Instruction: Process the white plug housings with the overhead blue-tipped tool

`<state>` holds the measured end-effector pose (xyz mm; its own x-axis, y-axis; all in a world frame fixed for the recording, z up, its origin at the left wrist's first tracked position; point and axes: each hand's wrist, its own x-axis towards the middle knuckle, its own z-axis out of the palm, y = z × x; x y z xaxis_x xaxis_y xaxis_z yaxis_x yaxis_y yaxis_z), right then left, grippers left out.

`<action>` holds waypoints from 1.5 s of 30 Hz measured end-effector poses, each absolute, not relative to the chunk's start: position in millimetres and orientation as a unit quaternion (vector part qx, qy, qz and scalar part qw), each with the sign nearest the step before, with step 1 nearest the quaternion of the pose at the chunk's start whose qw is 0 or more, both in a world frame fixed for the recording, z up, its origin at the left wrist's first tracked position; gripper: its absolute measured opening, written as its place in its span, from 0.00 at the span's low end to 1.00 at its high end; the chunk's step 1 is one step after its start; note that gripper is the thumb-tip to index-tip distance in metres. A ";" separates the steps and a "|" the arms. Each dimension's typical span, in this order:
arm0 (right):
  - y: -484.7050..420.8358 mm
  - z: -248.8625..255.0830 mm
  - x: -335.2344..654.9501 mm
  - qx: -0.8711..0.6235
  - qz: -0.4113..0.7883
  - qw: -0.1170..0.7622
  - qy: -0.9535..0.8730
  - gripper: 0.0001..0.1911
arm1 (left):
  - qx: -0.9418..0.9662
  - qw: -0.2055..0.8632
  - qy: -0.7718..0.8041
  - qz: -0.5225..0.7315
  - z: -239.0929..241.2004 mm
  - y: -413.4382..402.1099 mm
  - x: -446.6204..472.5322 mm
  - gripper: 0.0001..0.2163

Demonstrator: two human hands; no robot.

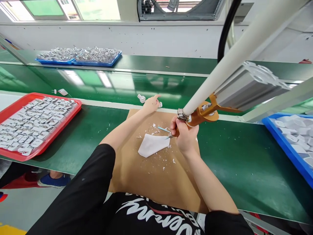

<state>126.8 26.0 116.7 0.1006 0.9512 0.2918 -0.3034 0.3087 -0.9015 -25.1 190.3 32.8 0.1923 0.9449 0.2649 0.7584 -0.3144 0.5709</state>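
My left hand [151, 105] reaches over the near edge of the green belt, its index finger stretched out. A small white plastic part [160, 104] lies close against its fingertips, and another white part [141, 98] sits just beyond the hand. My right hand [185, 134] is closed around a small orange-handled tool [176, 132] whose metal tip points left; the fingers hide most of it. Below that tip a white cloth-like sheet [154, 144] lies on brown cardboard [137, 176]. A thin light blue strip [163, 129] and white shavings [163, 163] are scattered around it.
A white tube with an orange fitting [204, 114] slants down right above my right hand. A red tray of white parts [39, 151] stands left, a blue bin of white pieces [288, 150] right. Blue trays of metal pieces [97, 64] sit on the back shelf. A person's shoe [54, 180] shows lower left.
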 end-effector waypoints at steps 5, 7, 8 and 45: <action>20.9 119.3 126.1 -0.348 0.487 0.640 -0.482 0.07 | 0.716 0.210 0.563 0.356 47.1 121.9 -42.1 0.14; 19.0 119.9 125.8 -0.336 0.483 0.640 -0.494 0.07 | 0.668 0.330 0.566 0.353 48.3 85.6 -45.2 0.16; 18.3 120.0 125.5 -0.332 0.481 0.640 -0.498 0.08 | 0.640 0.392 0.565 0.343 47.5 69.0 -46.2 0.16; 2.6 127.8 115.9 -0.228 0.460 0.620 -0.594 0.09 | 0.834 0.108 0.382 0.383 -2.0 -13.5 -29.9 0.13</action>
